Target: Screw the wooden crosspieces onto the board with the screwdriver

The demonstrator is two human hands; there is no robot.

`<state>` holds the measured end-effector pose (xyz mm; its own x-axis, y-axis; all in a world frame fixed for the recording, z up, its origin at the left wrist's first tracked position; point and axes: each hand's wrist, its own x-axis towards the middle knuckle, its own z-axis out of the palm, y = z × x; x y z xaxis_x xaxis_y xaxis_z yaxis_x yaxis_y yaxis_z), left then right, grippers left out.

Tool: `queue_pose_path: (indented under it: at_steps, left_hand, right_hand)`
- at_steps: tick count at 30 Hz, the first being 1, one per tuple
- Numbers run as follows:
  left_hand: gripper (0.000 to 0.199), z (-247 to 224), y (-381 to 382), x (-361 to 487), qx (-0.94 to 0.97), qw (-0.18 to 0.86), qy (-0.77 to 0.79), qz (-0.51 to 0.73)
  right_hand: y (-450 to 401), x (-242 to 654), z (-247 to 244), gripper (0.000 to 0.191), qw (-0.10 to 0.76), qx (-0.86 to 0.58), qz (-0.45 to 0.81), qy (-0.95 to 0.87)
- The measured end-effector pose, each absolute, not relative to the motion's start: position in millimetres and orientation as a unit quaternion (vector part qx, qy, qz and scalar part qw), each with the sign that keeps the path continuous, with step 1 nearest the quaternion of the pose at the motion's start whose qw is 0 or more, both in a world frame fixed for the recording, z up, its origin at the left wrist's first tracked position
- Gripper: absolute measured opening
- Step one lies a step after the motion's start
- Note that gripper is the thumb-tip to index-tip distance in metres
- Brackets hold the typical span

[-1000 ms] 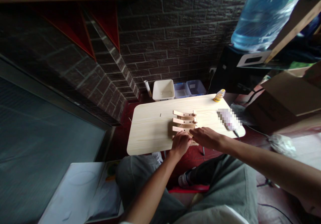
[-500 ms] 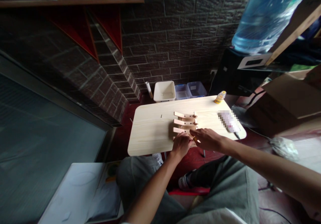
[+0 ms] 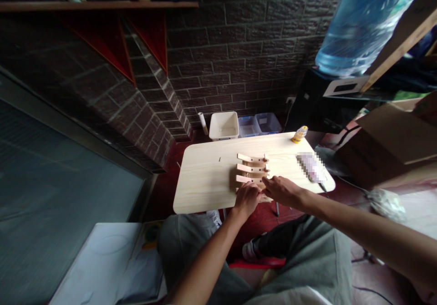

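Note:
Several light wooden slats with small dark holes form a wooden rack [image 3: 252, 169] near the front edge of the pale table [image 3: 201, 177]. My left hand [image 3: 248, 196] is closed at the rack's nearest slat, which it partly covers. Touching it on the right, my right hand [image 3: 279, 190] is closed too, over the right end of the near slats. What the fingers of each hand pinch is hidden or too small to name.
A yellow-capped clear bottle [image 3: 300, 134] stands at the table's back right corner, with a blurred-out object [image 3: 311, 167] in front of it. Behind the table are a cream bin [image 3: 224, 125] and blue bins [image 3: 268, 123]. A cardboard box [image 3: 392, 136] is at the right.
My right hand has curled its fingers in, and the small yellow item seen between the hands is now hidden. My left hand has barely moved.

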<state>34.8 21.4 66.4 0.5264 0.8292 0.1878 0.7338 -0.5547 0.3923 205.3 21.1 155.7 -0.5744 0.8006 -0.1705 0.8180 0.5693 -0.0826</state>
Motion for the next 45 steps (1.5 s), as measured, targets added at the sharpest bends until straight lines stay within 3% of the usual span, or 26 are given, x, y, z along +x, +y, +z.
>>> queue_pose_path:
  at_steps: [8,16,23,30,36,40,45]
  left_hand:
    - [0.009,70.8,20.2,37.2,0.857,0.147,0.458,0.184]
    - [0.007,71.2,21.9,33.7,0.86,0.156,0.451,0.182]
    - [0.016,72.9,21.7,36.8,0.862,0.129,0.464,0.158]
    - [0.011,69.6,20.7,36.0,0.863,0.123,0.46,0.167]
    - [0.001,67.1,22.3,33.8,0.866,0.147,0.437,0.191]
    - [0.015,62.9,23.1,32.8,0.859,0.16,0.44,0.207]
    - [0.013,55.8,24.0,32.2,0.86,0.154,0.435,0.218]
  right_hand:
    - [15.1,204.9,167.9,0.039,0.068,0.479,-0.078,0.872]
    - [21.9,200.3,176.0,0.019,0.082,0.445,-0.104,0.885]
    - [22.2,205.3,157.8,0.027,0.057,0.482,-0.082,0.871]
    - [14.9,204.4,159.3,0.035,0.041,0.498,-0.102,0.86]
    - [20.6,206.0,172.9,0.025,0.058,0.42,-0.121,0.897]
    - [24.9,205.2,172.5,0.023,0.052,0.417,-0.116,0.9]
    - [23.9,206.5,152.9,0.03,0.047,0.429,-0.067,0.899]
